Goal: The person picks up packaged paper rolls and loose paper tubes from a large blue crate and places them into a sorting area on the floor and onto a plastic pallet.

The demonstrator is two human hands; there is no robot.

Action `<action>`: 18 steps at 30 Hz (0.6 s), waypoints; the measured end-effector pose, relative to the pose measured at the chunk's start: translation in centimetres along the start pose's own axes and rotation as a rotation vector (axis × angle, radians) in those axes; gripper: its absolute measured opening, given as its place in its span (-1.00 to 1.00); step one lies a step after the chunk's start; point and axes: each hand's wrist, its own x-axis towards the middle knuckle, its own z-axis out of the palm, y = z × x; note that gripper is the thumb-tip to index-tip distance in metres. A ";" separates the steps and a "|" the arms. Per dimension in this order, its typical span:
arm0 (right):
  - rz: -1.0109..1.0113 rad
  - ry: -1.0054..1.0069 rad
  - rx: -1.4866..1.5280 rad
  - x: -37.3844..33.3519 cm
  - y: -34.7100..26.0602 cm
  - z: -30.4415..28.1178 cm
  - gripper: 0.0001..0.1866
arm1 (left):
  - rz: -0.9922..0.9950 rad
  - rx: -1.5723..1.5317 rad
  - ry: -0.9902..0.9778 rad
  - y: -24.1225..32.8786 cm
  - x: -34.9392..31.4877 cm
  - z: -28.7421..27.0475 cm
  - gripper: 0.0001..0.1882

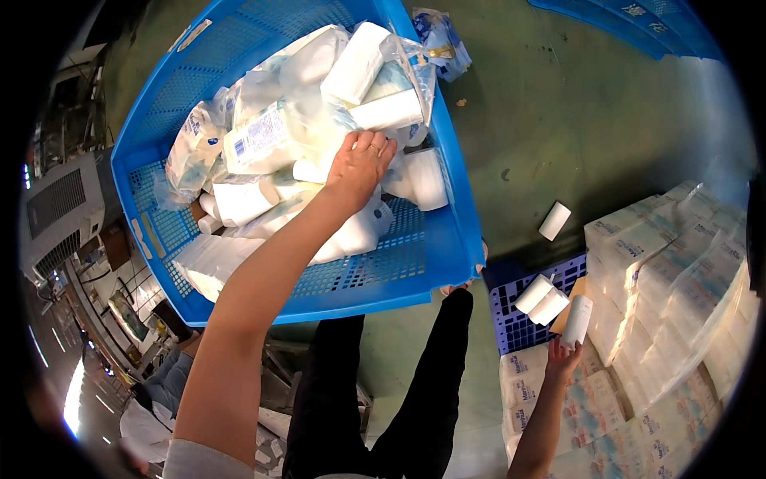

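My left hand (361, 169) reaches into a large blue plastic basket (447, 271), its fingers curled down among white paper rolls (388, 110) and clear plastic wrapping. What lies under those fingers is hidden. Around it is a heap of loose rolls and plastic-wrapped packs, one pack (259, 144) with a printed label. Out to the lower right, my right hand (563, 359) is closed around the lower end of a white paper roll (578, 319). That roll stands tilted beside two more rolls (542, 300) lying on a purple plastic pallet (504, 319).
Wrapped paper packs (662, 279) are stacked at the right, with a lower layer (590, 407) near my right forearm. A single roll (554, 220) lies on the green floor. Crumpled plastic (443, 48) sits beyond the basket. Another person (152, 423) is at the lower left.
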 end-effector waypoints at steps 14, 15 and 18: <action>-1.078 -1.444 -0.433 -29.2 1.0 32.7 -0.75 | -0.233 -0.396 0.253 -1.3 -9.0 -1.1 -0.77; -1.181 -1.461 -0.457 -29.5 2.6 35.8 -0.76 | -0.235 -0.418 0.272 -1.3 -9.5 -0.8 -0.78; -1.160 -1.272 -1.139 -31.2 6.3 40.4 -0.63 | -0.274 -0.514 0.326 -1.5 -10.7 -0.3 -0.77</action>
